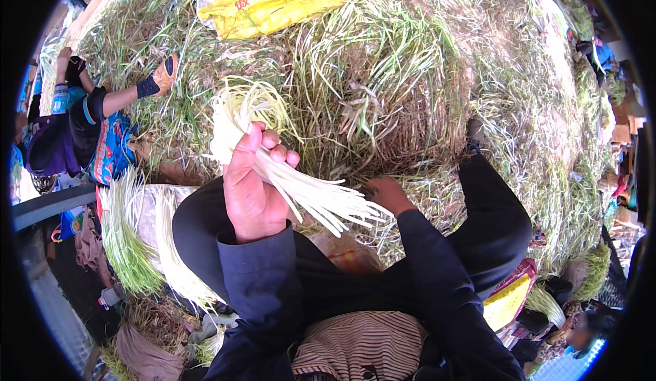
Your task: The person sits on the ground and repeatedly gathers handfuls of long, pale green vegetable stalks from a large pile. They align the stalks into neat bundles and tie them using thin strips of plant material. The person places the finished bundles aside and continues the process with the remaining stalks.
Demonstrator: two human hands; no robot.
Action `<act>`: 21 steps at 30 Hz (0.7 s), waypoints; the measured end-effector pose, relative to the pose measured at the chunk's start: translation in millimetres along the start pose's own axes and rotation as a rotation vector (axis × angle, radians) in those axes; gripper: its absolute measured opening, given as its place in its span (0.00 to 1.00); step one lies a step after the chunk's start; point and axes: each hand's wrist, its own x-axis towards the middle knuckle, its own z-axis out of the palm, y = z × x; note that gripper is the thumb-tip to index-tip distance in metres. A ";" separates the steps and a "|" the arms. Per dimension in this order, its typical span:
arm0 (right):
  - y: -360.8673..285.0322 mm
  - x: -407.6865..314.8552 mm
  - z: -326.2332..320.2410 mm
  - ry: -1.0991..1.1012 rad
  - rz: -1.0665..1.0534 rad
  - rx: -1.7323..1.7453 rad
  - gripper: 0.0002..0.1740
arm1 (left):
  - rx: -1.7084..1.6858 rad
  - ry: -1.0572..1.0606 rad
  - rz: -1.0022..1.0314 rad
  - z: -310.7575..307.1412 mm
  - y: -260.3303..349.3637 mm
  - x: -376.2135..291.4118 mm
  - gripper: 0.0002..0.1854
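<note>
A bundle of long pale vegetable stalks [312, 186] lies across my raised left hand [256, 181], its fingers closed around it. The cut-looking white ends point right and down, while the thin yellowish ends [251, 101] curl above the hand. Just past the white ends, my right hand [390, 195] is low beside a heap of loose green and dry stalks [379, 89]. Its fingertips are hidden, and whether they grip anything does not show. Between my bent legs sits a pale sack [348, 253], partly covered.
Two laid-out bunches, one green-tipped [128, 242] and one pale [179, 253], rest beside my left leg. A yellow and white sack [277, 7] bearing writing lies beyond the heap. At left sits another person [77, 130], one shoe [166, 73] stretched toward the stalks.
</note>
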 end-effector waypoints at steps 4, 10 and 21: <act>7.4 -7.1 8.3 -0.014 0.115 0.040 0.20 | 0.040 0.032 0.013 -2.1 0.0 0.4 0.09; -9.2 59.8 -38.1 0.364 0.244 0.452 0.18 | 0.073 0.063 -0.014 5.6 -6.6 3.1 0.10; -56.6 32.3 59.3 -0.283 0.135 -0.085 0.17 | 0.131 0.068 -0.031 7.0 -11.9 8.0 0.10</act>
